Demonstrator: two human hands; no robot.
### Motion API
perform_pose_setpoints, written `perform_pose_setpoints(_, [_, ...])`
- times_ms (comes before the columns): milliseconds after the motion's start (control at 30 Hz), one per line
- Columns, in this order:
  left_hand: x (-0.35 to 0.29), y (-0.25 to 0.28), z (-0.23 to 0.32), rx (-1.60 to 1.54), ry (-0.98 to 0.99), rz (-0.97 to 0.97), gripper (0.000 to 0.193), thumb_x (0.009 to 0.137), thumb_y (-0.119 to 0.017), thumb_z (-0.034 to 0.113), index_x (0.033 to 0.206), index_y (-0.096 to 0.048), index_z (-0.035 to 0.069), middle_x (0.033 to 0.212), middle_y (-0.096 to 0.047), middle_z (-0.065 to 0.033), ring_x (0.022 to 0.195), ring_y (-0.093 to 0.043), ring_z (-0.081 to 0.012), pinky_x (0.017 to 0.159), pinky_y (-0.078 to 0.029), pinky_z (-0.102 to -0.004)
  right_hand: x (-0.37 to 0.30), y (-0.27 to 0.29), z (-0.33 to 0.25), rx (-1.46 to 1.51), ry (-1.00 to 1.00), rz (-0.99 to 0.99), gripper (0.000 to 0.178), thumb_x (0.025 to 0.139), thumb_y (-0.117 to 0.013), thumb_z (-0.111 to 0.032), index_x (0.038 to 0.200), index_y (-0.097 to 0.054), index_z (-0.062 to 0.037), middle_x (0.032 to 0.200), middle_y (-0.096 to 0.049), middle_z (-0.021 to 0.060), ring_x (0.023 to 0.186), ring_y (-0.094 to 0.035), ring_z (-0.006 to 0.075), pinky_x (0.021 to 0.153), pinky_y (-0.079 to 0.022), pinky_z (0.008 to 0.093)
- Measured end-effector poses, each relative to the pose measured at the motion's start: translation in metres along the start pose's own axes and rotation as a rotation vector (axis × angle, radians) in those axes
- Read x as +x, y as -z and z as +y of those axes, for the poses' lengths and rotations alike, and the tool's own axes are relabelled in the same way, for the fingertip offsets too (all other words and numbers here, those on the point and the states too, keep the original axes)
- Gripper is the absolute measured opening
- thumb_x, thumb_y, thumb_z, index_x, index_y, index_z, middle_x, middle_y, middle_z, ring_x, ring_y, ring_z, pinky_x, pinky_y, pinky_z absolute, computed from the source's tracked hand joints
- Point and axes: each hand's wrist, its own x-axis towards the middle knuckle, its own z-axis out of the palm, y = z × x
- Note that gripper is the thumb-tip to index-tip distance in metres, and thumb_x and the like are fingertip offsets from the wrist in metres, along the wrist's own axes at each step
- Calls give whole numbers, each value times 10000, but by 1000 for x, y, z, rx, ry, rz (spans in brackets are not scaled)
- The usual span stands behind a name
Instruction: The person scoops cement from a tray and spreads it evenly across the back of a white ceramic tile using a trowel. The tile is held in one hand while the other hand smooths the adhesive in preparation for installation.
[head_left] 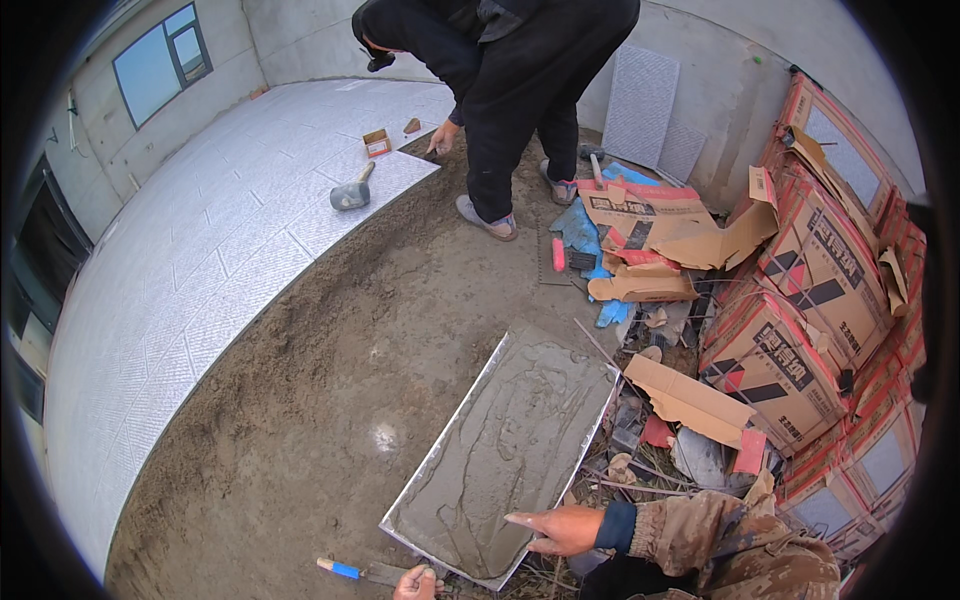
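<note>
A rectangular tile (440, 449) lies on the ground before me, its upper face coated with wet grey mortar (500, 440). My right hand (565, 530) reaches over its right edge, index finger stretched out onto or just above the mortar; nothing shows in it. My left hand (415, 583) is at the lower picture edge by the tile's near left corner. Its fingers are curled, and what they grip is not clear. Beside it is a trowel with a blue handle (340, 568), its grey blade pointing toward that hand.
A co-worker (520, 90) bends over the laid tiles (230, 250), one hand (444, 138) at their edge. A mallet (350, 194) and small box (376, 143) rest there. Cartons (780, 370), torn cardboard (690, 395) and rubble line the right. A notched trowel (558, 254) lies ahead.
</note>
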Motion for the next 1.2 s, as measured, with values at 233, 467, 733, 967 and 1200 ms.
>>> perform_pose_setpoints(233, [0, -1, -1, 1, -24, 6, 270, 951, -707, 234, 1081, -699, -3, 938, -687, -19, 798, -602, -100, 729, -514, -272, 3, -6, 6, -4, 5, 24, 715, 995, -574, -342, 1571, -230, -93, 908, -659, 249, 851, -653, 407, 754, -514, 454])
perform_pose_setpoints(467, [2, -1, -2, -26, 1, 7, 260, 957, -701, 235, 1067, -698, 0, 923, -677, -9, 786, -597, -94, 721, -513, -267, 2, -4, 5, -20, 19, 22, 709, 996, -576, -338, 1567, -241, -84, 921, -655, 260, 845, -653, 402, 755, -513, 453])
perform_pose_setpoints(733, [3, -2, 1, -1, -9, 18, 217, 965, -679, 206, 1049, -701, 7, 836, -647, 16, 703, -549, -72, 629, -468, -254, 2, -3, 3, 3, 3, 9, 707, 1001, -568, -353, 1568, -240, -87, 914, -655, 254, 851, -652, 403, 753, -512, 451])
perform_pose_setpoints(967, [4, -2, -2, -8, -7, 12, 205, 968, -670, 203, 1046, -703, 16, 800, -641, 22, 661, -534, -60, 594, -449, -245, 3, -5, 5, -31, 18, 33, 717, 998, -567, -368, 1573, -228, -109, 891, -653, 238, 855, -654, 402, 752, -520, 452])
perform_pose_setpoints(1200, [3, -2, -2, -16, -15, 12, 199, 969, -666, 197, 1043, -704, 17, 796, -637, 25, 650, -532, -59, 579, -436, -242, 2, -5, 3, -29, -21, -3, 717, 999, -563, -379, 1575, -223, -122, 882, -651, 224, 841, -650, 404, 739, -518, 457])
